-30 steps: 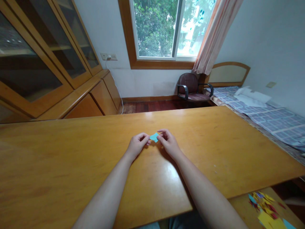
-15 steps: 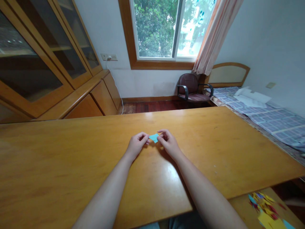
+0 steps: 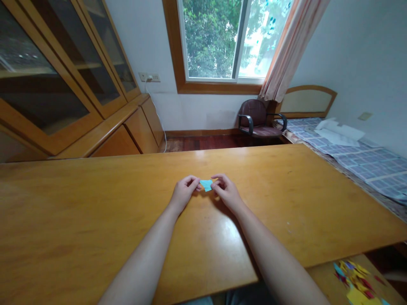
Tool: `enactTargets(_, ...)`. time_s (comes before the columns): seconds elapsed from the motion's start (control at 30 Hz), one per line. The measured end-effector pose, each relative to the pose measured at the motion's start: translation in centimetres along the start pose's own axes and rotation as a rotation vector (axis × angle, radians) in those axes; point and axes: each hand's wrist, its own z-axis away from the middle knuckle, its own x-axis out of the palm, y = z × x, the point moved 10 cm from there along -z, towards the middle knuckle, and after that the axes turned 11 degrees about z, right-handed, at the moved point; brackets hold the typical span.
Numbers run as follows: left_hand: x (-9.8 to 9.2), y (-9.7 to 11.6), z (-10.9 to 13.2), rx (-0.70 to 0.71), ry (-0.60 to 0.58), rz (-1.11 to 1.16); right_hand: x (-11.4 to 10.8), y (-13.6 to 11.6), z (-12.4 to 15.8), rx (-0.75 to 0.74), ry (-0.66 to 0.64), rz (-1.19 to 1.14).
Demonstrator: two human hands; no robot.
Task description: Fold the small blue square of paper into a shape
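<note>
A small piece of folded light-blue paper is stretched between my two hands, just above the wooden table. My left hand pinches its left corner between thumb and fingers. On the other side, my right hand pinches the right edge, with the index finger raised and bent over. The paper has an angular outline with a point toward me. Its finer creases are too small to make out.
At the lower right, a lower surface holds a heap of colourful paper pieces and a yellow sheet. Past the table's far edge stand an armchair and a bed. A glass-door cabinet lines the left.
The view has shifted slightly, so everything sits a little further right. Both hands keep the same pinch on the blue paper, with hardly any movement.
</note>
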Motion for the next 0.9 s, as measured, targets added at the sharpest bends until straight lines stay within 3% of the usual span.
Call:
enactTargets(0.53,-0.1,0.2,-0.3,0.056,-0.004,-0.020,1.9,-0.2,0.4,0.071,-0.214,0.011)
enactTargets(0.9,-0.1,0.1,-0.3,0.055,-0.008,-0.030,1.8,0.4,0.3,0.079,-0.182,-0.001)
